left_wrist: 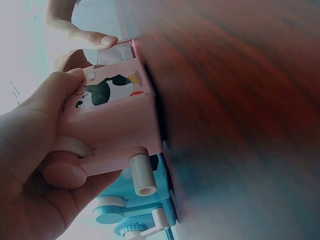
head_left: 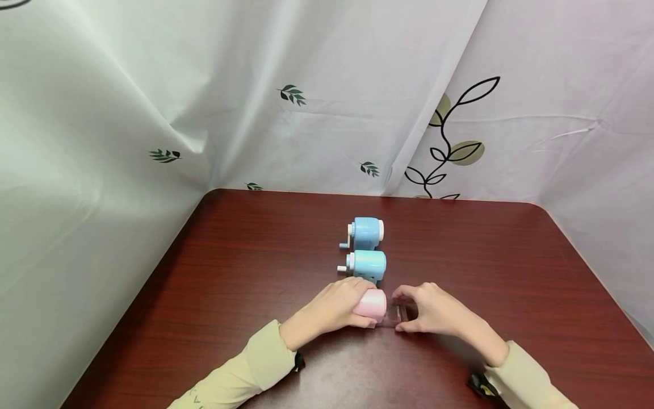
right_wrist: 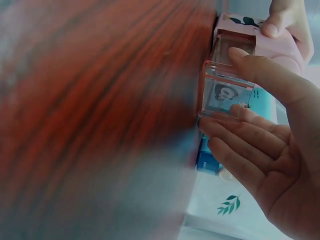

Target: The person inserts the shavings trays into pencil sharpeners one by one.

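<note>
A pink hand-crank pencil sharpener (head_left: 371,304) stands on the table, and my left hand (head_left: 339,307) grips it around its body. In the left wrist view its pink crank with a white knob (left_wrist: 143,175) faces the camera, and a printed picture (left_wrist: 107,90) shows on one side. From the sharpener's right end a clear shavings drawer (right_wrist: 227,95) sticks well out. My right hand (head_left: 434,309) pinches this drawer between thumb and fingers. A panda-like print (right_wrist: 226,93) shows on or through the drawer's clear wall. How much of the drawer is still inside cannot be seen.
Just behind the pink sharpener stands a turquoise crank sharpener (head_left: 369,264), with a blue crank sharpener (head_left: 367,230) behind that. Both cranks point left. The dark red wooden table (head_left: 245,244) reaches back to a pale leaf-print curtain (head_left: 327,130).
</note>
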A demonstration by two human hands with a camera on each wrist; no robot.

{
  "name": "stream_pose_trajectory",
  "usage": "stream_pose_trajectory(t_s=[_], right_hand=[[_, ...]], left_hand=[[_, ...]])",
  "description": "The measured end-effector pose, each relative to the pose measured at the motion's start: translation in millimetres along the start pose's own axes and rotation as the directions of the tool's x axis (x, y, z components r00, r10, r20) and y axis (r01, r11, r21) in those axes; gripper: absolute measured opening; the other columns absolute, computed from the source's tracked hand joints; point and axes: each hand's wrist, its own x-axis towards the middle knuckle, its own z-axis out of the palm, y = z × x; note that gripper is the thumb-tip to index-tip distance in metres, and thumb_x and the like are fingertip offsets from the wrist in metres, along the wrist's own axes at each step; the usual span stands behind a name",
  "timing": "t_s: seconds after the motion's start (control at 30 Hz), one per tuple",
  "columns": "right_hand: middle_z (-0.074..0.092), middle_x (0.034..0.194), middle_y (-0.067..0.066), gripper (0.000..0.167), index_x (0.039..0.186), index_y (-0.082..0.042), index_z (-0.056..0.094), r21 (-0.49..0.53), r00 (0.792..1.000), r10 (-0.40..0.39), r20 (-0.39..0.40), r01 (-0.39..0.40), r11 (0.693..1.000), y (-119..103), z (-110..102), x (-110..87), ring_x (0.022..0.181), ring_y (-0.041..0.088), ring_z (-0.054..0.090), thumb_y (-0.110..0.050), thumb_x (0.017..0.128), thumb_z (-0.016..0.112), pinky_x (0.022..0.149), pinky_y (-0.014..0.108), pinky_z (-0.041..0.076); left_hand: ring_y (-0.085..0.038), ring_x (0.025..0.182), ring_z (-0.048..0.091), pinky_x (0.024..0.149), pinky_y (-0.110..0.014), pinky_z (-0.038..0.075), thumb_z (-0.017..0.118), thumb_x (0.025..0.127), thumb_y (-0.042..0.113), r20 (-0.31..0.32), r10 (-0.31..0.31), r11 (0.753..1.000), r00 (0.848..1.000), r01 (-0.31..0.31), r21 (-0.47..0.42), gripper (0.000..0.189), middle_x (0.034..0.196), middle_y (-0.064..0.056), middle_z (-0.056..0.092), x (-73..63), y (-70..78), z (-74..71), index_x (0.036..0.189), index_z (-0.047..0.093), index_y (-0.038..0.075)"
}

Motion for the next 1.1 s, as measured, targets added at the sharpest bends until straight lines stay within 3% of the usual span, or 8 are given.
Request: stream_pose_trajectory(t_s=[0.47,0.9,1.1], right_hand=[[0.072,0.088,-0.008,0.045,0.101,-0.016,0.067,-0.016,1.000,-0.022,-0.010,0.022,1.000,-8,6,7.3,0.073,-0.004,0.060,-0.039,0.066,0.085,0.066,0.020,0.051],[0.064,0.074,-0.013,0.046,0.097,-0.014,0.066,-0.021,1.000,-0.019,-0.021,0.019,1.000,-12,8,12.4,0.057,-0.006,0.040,-0.039,0.064,0.086,0.056,0.014,0.039],[0.059,0.070,-0.014,0.047,0.099,-0.014,0.065,-0.007,1.000,-0.010,-0.011,0.010,1.000,-13,10,13.3,0.056,-0.005,0.038,-0.040,0.066,0.086,0.054,0.014,0.037]], left_hand=[[-0.014,0.095,0.062,0.078,-0.027,0.053,0.076,0.079,0.040,0.007,-0.002,1.000,1.000,0.002,0.012,0.052,0.106,-0.002,0.065,1.1,0.0,1.3,0.117,0.058,0.009],[-0.014,0.096,0.061,0.079,-0.027,0.053,0.075,0.080,0.041,0.014,0.004,1.000,1.000,-0.004,0.027,0.052,0.106,-0.002,0.065,1.5,0.6,2.5,0.118,0.058,0.009],[-0.013,0.095,0.061,0.078,-0.026,0.052,0.074,0.081,0.041,0.009,0.013,0.999,1.000,-0.013,0.033,0.052,0.106,-0.001,0.064,1.5,0.0,3.3,0.117,0.058,0.009]])
